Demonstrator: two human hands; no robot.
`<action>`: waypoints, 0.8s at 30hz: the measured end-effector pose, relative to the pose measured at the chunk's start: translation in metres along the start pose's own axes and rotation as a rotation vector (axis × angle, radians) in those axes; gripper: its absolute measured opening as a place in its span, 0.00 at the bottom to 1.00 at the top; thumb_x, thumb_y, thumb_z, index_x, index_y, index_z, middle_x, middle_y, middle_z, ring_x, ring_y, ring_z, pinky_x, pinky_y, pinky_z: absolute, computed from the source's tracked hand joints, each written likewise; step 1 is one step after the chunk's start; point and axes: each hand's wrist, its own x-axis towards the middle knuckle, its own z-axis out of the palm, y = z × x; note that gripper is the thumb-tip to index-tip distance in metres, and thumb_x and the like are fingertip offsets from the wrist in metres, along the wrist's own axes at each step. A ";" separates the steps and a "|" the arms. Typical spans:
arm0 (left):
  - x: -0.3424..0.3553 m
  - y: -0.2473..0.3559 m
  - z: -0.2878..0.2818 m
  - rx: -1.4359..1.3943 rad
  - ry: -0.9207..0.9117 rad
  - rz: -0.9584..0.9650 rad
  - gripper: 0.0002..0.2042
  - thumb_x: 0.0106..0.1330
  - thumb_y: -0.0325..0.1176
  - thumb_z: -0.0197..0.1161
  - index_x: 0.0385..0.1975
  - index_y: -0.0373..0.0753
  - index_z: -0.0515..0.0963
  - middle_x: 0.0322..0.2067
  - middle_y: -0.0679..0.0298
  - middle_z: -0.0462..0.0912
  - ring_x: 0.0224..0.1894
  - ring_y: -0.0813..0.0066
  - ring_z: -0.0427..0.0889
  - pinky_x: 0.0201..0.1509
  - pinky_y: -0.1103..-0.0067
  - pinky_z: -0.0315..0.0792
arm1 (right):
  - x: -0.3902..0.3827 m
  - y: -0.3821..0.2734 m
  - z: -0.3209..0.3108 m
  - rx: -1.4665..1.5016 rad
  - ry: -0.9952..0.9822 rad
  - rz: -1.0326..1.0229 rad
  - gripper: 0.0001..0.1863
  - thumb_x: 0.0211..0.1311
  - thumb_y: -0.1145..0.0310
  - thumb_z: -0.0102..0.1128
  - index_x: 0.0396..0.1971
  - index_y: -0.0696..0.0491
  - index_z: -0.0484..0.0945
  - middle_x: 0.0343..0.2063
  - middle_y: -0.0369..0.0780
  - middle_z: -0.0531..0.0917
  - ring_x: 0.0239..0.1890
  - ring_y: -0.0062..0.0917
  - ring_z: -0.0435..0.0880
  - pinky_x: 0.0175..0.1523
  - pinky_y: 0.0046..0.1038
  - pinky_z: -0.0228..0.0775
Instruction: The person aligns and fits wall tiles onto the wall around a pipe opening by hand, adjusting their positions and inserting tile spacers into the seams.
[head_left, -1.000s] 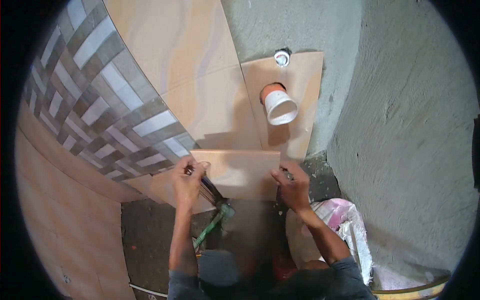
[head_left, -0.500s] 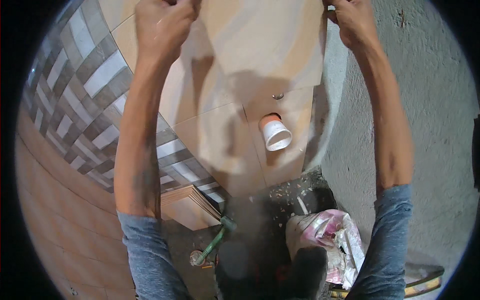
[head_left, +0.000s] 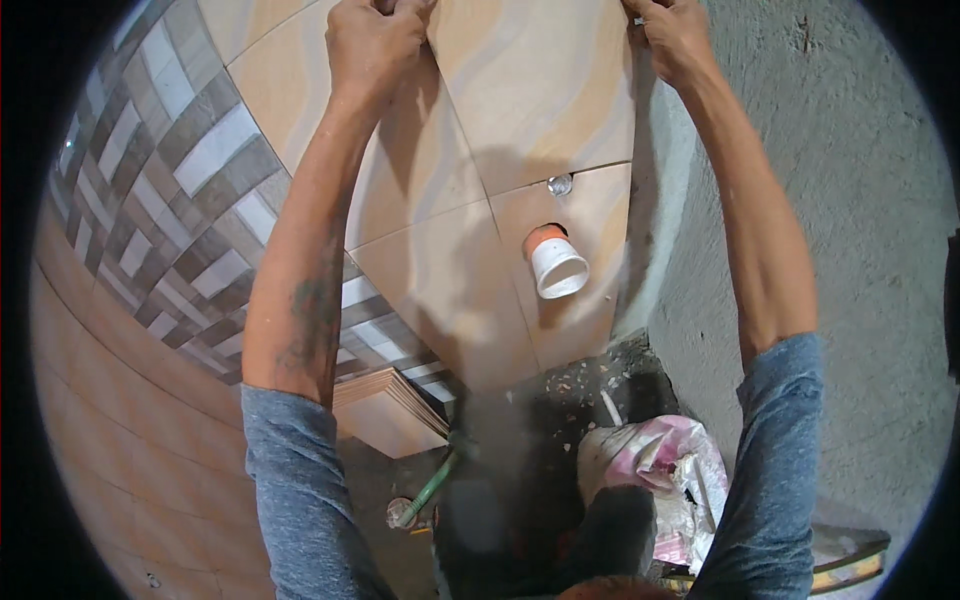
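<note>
A beige wall tile (head_left: 540,90) with wavy orange and grey streaks lies against the wall at the top. My left hand (head_left: 380,48) is closed at its left edge, the fingertips partly cut off by the frame. On the opposite edge, beside the rough wall, my right hand (head_left: 680,42) has its fingers bent round the tile's side. The tile's lower edge meets another tile (head_left: 515,215), leaving a thin seam. Just under that seam sits a small shiny round fitting (head_left: 560,184). Below it a white cup-shaped piece (head_left: 560,274) sticks out of an orange pipe (head_left: 545,238).
A rough grey cement wall (head_left: 850,250) rises at right. Brick-patterned tiling (head_left: 215,160) covers the left. Below are stacked tiles (head_left: 390,415), a green-handled hammer (head_left: 430,490), a pink-and-white sack (head_left: 660,460) and rubble (head_left: 570,385) on the floor.
The tile has moved up and left, close to the wall, uncovering the seam and the round fitting. Both hands have shifted inward with it, the left one moving to the right.
</note>
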 end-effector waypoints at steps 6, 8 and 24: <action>0.003 0.004 0.003 -0.010 -0.009 -0.019 0.07 0.67 0.30 0.68 0.30 0.34 0.80 0.22 0.67 0.79 0.24 0.78 0.76 0.28 0.77 0.71 | 0.003 0.003 0.000 0.073 -0.039 0.050 0.20 0.70 0.65 0.64 0.55 0.64 0.81 0.46 0.44 0.87 0.45 0.27 0.84 0.51 0.30 0.76; 0.002 0.007 0.004 -0.002 -0.021 -0.036 0.07 0.67 0.30 0.68 0.31 0.33 0.80 0.22 0.66 0.80 0.23 0.78 0.77 0.27 0.76 0.72 | 0.002 0.002 0.001 0.093 -0.030 0.064 0.21 0.70 0.65 0.64 0.55 0.64 0.80 0.47 0.45 0.87 0.45 0.28 0.84 0.52 0.30 0.76; 0.005 0.003 0.007 0.034 0.013 -0.025 0.07 0.67 0.30 0.69 0.31 0.33 0.80 0.23 0.66 0.81 0.24 0.79 0.76 0.27 0.78 0.70 | -0.014 -0.013 0.000 -0.018 0.009 0.044 0.24 0.72 0.66 0.62 0.60 0.66 0.76 0.53 0.50 0.84 0.53 0.35 0.84 0.60 0.33 0.75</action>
